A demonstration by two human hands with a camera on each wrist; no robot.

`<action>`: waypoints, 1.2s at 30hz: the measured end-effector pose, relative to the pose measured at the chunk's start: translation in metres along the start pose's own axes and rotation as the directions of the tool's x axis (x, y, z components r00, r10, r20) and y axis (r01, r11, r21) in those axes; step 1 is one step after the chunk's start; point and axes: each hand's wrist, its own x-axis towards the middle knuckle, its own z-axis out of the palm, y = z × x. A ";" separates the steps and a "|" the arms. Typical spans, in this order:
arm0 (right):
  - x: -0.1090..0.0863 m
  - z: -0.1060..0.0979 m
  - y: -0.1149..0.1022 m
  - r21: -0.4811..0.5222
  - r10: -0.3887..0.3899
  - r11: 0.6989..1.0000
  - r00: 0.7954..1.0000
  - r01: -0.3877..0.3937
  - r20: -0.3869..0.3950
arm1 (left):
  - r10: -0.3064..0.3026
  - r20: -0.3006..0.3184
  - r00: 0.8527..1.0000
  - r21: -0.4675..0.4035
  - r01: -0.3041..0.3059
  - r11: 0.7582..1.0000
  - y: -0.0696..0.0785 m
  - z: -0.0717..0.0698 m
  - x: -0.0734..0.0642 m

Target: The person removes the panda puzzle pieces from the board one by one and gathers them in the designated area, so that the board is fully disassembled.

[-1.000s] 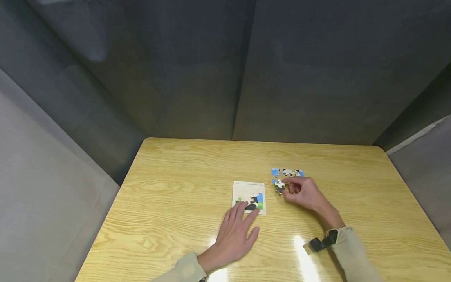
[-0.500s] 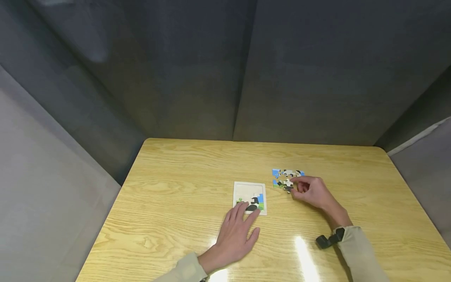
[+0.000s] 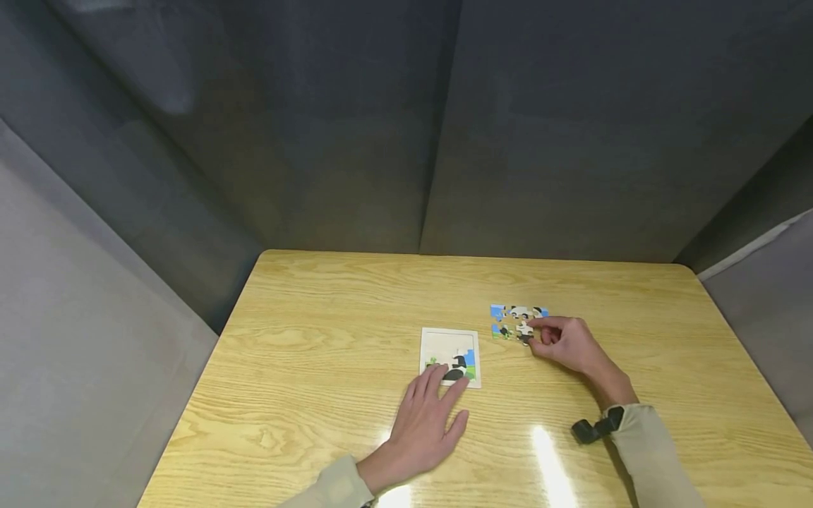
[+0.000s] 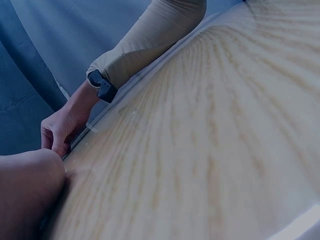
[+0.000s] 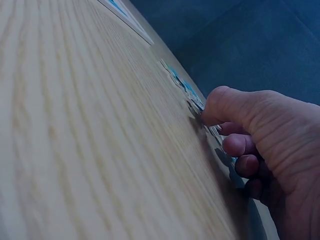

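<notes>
Puzzle piece (image 3: 524, 334), white above and black below: right of centre in the head view, pinched between thumb and index finger of the right hand (image 3: 567, 343). Head view gives its colours and outline; right wrist view adds the other fingers curled under and a shadow on the table (image 3: 330, 409). Contact between piece and table: can't tell. Long axis roughly up-down in the head frame, dark end toward the bottom edge, leaning slightly right.

Loose pieces (image 3: 497, 310), blue, green and panda-patterned, lie just beside it, left and above. Puzzle tray (image 3: 422, 349) sits further left, nearly square, sides close to frame-aligned, part-filled lower right. Left hand (image 3: 422, 430), fingers extended and spread, rests over its lower edge. Left wrist view shows the black wrist camera (image 4: 102, 86) at the right sleeve (image 4: 150, 40) side-on. Dark curtain (image 3: 406, 127) behind.
</notes>
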 end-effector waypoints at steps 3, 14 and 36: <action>0.000 0.000 0.001 -0.009 0.020 1.000 1.000 -0.020 0.010 | -0.006 0.010 1.000 -0.002 0.006 1.000 0.000 -0.001 0.000; -0.001 0.003 0.001 0.003 0.040 0.999 0.999 -0.040 0.028 | -0.013 -0.005 1.000 0.001 0.013 1.000 0.001 -0.001 -0.002; -0.006 0.012 -0.023 0.000 -0.074 0.997 0.996 0.074 -0.046 | -0.007 0.001 1.000 -0.006 0.007 1.000 0.001 -0.001 0.000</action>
